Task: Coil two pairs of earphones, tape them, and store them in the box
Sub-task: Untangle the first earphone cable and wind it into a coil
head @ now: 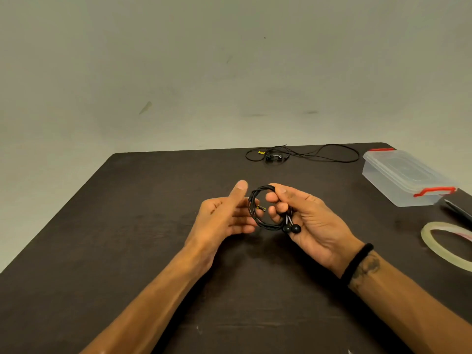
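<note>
No brand, label or writing can be read on anything here. At two o'clock on the dark table (127,226) stands a clear plastic box (401,178) with its lid on and red clips at both ends; through its walls I cannot make out any contents.

At the centre, above the table, the right hand (304,223) pinches a coiled pair of black earphones (265,210) between thumb and curled fingers, the two round earbuds hanging at the coil's five o'clock, against the palm. A short yellowish plug tip pokes out inside the loop. The left hand (224,218) is spread, fingers straight and thumb raised, its fingertips just beside or touching the coil's nine o'clock side; which of the two I cannot tell.

At twelve o'clock, near the far edge, a second pair of earphones (301,154) lies uncoiled, its cable in loose loops. At three o'clock lies a roll of clear tape (444,247), flat on the table, cut by the frame edge. A black band (357,264) circles the right wrist.
</note>
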The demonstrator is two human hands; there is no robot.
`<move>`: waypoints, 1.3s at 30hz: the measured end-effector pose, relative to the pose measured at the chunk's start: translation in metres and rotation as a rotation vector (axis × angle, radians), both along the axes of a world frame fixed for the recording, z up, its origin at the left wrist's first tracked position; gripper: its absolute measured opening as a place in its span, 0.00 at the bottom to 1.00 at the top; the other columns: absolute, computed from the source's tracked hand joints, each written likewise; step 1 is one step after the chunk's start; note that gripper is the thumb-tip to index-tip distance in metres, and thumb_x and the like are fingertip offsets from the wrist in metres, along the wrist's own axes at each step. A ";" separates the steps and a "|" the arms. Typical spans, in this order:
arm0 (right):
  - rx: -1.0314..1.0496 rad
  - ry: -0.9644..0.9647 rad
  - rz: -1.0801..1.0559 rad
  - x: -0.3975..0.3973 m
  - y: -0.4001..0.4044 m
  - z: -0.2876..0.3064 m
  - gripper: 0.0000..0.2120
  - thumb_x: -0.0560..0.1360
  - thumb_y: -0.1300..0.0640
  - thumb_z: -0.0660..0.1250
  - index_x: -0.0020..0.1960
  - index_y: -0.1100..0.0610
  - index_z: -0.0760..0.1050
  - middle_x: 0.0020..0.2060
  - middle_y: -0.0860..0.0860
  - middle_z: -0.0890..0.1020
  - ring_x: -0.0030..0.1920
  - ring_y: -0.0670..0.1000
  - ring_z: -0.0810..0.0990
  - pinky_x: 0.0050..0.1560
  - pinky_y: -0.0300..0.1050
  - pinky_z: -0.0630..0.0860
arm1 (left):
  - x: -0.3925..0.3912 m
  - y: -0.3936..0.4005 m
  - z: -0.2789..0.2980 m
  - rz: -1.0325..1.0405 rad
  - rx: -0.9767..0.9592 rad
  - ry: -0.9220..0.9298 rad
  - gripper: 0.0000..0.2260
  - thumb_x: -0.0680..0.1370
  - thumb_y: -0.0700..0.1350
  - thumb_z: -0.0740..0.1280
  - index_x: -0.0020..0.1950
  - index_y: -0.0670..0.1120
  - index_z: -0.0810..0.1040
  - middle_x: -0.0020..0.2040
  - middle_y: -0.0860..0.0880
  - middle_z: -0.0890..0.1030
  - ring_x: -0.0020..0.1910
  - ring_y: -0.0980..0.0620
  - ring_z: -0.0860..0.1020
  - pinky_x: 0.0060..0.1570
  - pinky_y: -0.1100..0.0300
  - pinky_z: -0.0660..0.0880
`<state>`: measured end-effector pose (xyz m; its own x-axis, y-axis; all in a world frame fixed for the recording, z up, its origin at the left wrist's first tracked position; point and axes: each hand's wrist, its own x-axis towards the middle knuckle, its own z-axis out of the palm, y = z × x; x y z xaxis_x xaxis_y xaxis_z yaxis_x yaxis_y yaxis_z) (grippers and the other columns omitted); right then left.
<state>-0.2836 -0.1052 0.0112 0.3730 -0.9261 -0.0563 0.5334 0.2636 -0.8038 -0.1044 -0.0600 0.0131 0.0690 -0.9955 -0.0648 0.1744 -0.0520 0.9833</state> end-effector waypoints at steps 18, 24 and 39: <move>-0.482 0.585 -0.185 -0.001 -0.002 -0.008 0.07 0.80 0.55 0.73 0.56 0.55 0.86 0.44 0.52 0.90 0.37 0.44 0.79 0.39 0.36 0.73 | 0.013 -0.004 0.010 -0.170 0.096 0.059 0.12 0.79 0.48 0.71 0.35 0.51 0.79 0.37 0.52 0.74 0.39 0.55 0.73 0.41 0.57 0.73; -0.684 0.799 -0.149 -0.007 -0.003 -0.007 0.06 0.79 0.57 0.75 0.55 0.55 0.85 0.41 0.47 0.90 0.41 0.44 0.87 0.43 0.37 0.81 | 0.023 -0.007 0.005 -0.184 0.133 0.289 0.12 0.74 0.51 0.74 0.52 0.46 0.89 0.42 0.52 0.81 0.42 0.58 0.79 0.45 0.61 0.76; -0.586 0.713 -0.209 -0.003 -0.004 -0.016 0.02 0.79 0.61 0.74 0.50 0.56 0.84 0.39 0.54 0.89 0.34 0.49 0.85 0.36 0.41 0.83 | 0.021 -0.009 -0.002 -0.076 0.079 0.336 0.22 0.73 0.43 0.74 0.67 0.46 0.80 0.57 0.44 0.87 0.54 0.50 0.87 0.54 0.55 0.83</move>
<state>-0.2868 -0.1096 -0.0043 0.2533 -0.9233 0.2887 -0.1444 -0.3312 -0.9324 -0.0831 -0.0691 0.0112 -0.0436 -0.9880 -0.1480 0.4804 -0.1506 0.8640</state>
